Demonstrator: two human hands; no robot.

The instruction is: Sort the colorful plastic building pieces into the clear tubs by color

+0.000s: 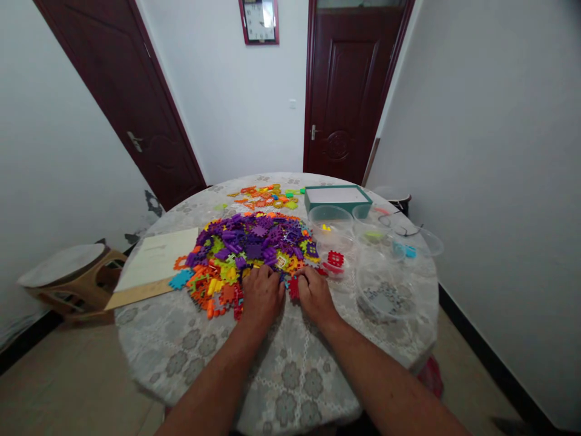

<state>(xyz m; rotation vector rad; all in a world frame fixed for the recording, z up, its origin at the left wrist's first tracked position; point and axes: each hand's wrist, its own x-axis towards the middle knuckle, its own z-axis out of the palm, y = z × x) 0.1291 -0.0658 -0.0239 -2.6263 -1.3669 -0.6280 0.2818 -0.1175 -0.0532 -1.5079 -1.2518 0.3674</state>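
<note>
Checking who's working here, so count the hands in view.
2: the left hand at the near edge of the heap of plastic pieces, and the right hand to its right, by a red piece.

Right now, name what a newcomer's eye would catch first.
Probably the heap of bright pieces, mostly purple on top, on the round table, with the left hand and right hand at its near edge. Next, the clear tubs to its right, then the clock on the far wall.
</note>
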